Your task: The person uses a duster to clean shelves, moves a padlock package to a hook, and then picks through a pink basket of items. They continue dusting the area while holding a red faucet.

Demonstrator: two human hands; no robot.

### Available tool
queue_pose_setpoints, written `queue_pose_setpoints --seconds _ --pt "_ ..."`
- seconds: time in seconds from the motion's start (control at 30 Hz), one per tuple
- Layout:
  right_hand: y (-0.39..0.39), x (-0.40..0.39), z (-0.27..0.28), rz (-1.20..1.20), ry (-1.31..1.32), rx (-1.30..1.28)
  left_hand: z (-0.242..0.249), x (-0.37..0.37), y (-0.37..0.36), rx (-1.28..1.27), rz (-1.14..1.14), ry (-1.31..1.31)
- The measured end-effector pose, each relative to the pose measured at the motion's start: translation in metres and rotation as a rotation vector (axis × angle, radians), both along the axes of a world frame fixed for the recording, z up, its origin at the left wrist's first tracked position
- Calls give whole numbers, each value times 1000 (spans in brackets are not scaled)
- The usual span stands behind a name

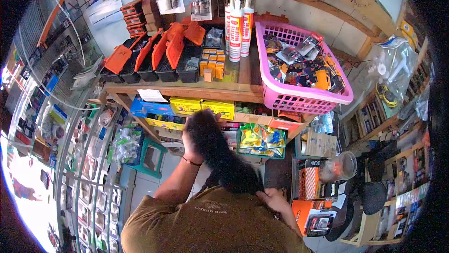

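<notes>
A long black fluffy duster (208, 136), smeared by motion, slants from the shelf front down toward my chest. My right hand (275, 200) is closed at its lower end, low on the right; the grip itself is partly hidden. My left hand (191, 141), with a bracelet at the wrist, reaches up to the lower shelf. The duster covers most of it, and a few fingertips show beside a yellow box (220, 109). Whether those fingers hold anything is hidden. Another yellow box (184, 105) and a blue box (152, 106) sit to the left on that shelf.
Above, the wooden shelf (187, 91) carries black bins with orange lids (174, 47), silicone tubes (235, 33) and a pink basket (306, 89) full of packets. Colourful packets (262, 139) lie below. A green stool (152, 159) stands left, an orange box (306, 211) right.
</notes>
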State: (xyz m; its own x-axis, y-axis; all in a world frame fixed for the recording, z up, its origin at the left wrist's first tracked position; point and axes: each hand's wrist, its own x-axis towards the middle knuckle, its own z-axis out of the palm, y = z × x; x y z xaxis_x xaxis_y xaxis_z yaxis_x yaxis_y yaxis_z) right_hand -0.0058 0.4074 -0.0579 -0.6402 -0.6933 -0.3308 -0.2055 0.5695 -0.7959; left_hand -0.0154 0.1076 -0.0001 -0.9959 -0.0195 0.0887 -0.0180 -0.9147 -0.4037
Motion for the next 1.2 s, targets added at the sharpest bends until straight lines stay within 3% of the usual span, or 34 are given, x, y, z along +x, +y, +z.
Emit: queue_pose_setpoints --seconds 0.03,0.07,0.1,0.13,0.2,0.23,0.3,0.37,0.43,0.47,0.5,0.57,0.63,0.7,0.73,0.9,0.97,1.0,1.03,1.1,1.13,1.2 --pt "0 0 -2 -83 -84 -18 20 2 6 -717 285 -300" --pt "-1 1 2 -82 -87 -14 17 7 4 -679 245 -211" --pt "-3 2 10 6 20 70 -13 2 -11 -541 169 109" --pt "-5 2 15 95 127 151 -26 -1 -11 -539 170 103" --pt "-4 0 12 57 21 22 -37 -7 -7 -1301 381 -177" --pt "-5 -2 11 15 -79 -108 -19 -5 -3 -1303 381 -176" --pt "-7 -6 6 -39 -57 4 15 3 4 -684 248 -242" --pt "-7 -7 10 -86 -31 119 -5 0 -3 -732 221 -163" --pt "-6 -2 20 111 6 6 5 -1 1 -1581 349 -59" --pt "-7 -3 16 111 6 2 10 2 10 -1462 280 -283" --pt "-7 -5 9 -18 -29 3 16 4 9 -1465 278 -281" --pt "-5 -7 5 -145 -66 12 19 7 6 -678 213 -150" --pt "-5 -6 5 -5 30 51 13 6 5 -710 212 -154" --pt "-3 -5 3 -18 14 42 -2 4 1 -1452 301 -26" --pt "-2 -6 1 -32 1 34 -14 -1 0 -899 252 -92" --pt "-2 -6 -9 -102 -73 123 6 3 1 -703 195 -198" --pt "2 -3 -19 110 109 -63 -6 -1 0 -1902 631 -30" --pt "3 -4 -19 106 112 -65 -14 -2 -2 -1730 485 -77" --pt "4 -7 -16 -20 -9 -62 -19 -9 -6 -800 331 -172" --pt "0 -7 3 -143 -136 -53 6 2 -1 -598 216 -139" --pt "-9 -6 26 -101 -111 57 16 3 5 -744 216 -146" --pt "-11 -5 33 -62 -83 164 15 3 4 -740 222 -162"
